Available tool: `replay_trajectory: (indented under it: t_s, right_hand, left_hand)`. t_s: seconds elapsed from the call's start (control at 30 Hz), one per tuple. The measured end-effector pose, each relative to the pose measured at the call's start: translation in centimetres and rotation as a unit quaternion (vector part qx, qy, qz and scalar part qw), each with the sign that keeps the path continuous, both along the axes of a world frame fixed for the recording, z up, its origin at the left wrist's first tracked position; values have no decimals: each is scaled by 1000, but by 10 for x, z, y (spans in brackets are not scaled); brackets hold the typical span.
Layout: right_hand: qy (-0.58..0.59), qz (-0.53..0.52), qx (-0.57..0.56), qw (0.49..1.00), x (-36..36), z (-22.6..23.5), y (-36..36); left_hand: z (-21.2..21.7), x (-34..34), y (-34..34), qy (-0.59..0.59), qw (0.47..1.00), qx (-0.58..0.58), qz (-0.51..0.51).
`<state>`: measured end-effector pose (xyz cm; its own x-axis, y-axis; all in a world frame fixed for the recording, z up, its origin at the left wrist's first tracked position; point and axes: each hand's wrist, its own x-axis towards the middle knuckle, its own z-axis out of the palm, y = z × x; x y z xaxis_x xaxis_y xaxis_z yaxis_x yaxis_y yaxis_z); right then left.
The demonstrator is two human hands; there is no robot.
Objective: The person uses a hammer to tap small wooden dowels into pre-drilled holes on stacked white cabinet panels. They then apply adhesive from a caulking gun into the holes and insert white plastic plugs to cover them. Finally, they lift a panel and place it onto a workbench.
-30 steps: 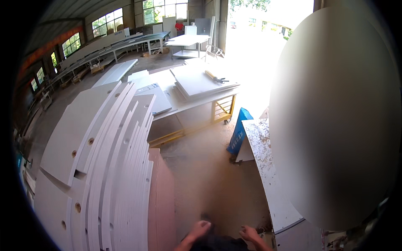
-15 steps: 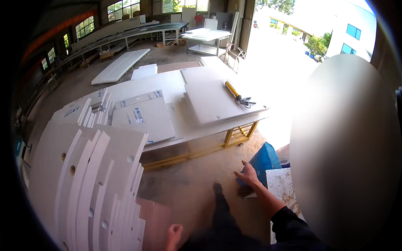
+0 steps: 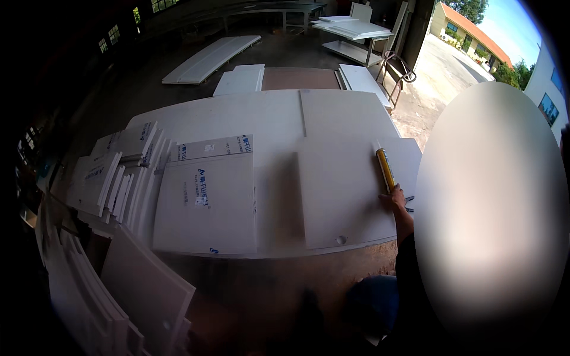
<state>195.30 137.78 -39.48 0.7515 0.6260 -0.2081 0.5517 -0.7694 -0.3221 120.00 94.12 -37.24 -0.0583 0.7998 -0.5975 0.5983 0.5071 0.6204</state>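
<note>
A yellow caulking gun (image 3: 385, 168) with a dark handle lies on a stack of pale boards (image 3: 341, 190) toward the right side of the worktable. My right hand (image 3: 395, 200) is at the rear of its barrel, fingers closed around it near the handle. The handle shows only partly past my hand. My left hand is out of the picture. Left of the stack, film-covered panels (image 3: 205, 202) with blue print lie on the white table surface (image 3: 276, 196).
Narrow panel strips (image 3: 122, 190) are piled at the table's left. Larger boards (image 3: 145, 279) lean in the near left. Below my right arm is a blue object (image 3: 374, 299). Behind stand a low panel stack (image 3: 211, 58) and another table (image 3: 350, 26). A blurred oval hides the right side.
My view has turned toward the table and come closer. My right hand has gone from above the blue object to the caulking gun. My left hand has left the picture.
</note>
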Motion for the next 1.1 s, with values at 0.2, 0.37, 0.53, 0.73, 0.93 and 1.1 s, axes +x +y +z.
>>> replay_trajectory:
  t_s: [0.2, 0.37, 0.53, 0.73, 0.93, 1.1]
  right_hand:
    - [79, 18, 105, 991, -24, -38, 0]
    - [320, 186, 265, 890, -169, 24, -106]
    - [604, 347, 126, 706, -405, 160, -217]
    - [617, 385, 170, 664, -564, 330, -300]
    - [561, 491, 239, 622, -633, 362, -328]
    - [530, 536, 291, 589, -656, 388, -340]
  left_hand:
    - [-119, 42, -14, -96, 972, 128, 174]
    - [46, 96, 130, -252, 960, 98, 71]
    - [135, 99, 200, -450, 833, 275, 164]
    - [319, 4, 170, -752, 623, 178, 120]
    - [414, -50, 130, -802, 520, 234, 179]
    - [434, -90, 118, -865, 401, 244, 179]
